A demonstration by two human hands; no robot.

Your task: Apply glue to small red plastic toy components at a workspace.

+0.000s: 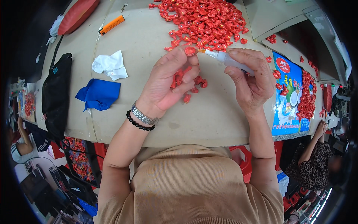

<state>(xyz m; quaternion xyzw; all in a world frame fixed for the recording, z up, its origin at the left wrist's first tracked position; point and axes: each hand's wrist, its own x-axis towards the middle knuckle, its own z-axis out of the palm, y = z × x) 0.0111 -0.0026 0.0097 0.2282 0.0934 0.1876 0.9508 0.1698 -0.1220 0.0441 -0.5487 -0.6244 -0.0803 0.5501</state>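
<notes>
Between thumb and forefinger, my left hand point(162, 80) pinches a small glossy red piece point(190, 51) with a rounded, hollow-looking face. Several more red pieces point(178, 79) show in the curled fingers of the same hand, and a few loose ones point(203, 83) lie on the table just beside it. My right hand point(255, 86) is closed around a small translucent white squeeze bottle point(226, 59), tilted with its thin amber tip toward the pinched piece. The tip is at the edge of that piece; whether it touches, I cannot tell.
A large heap of red pieces point(209, 22) covers the far middle. On the left lie an orange box-cutter-like tool point(112, 25), a white tissue point(110, 65), a blue cloth point(99, 94) and a black bag point(56, 95). More pieces cover blue printed cardboard point(283, 115) at right. Other people sit nearby.
</notes>
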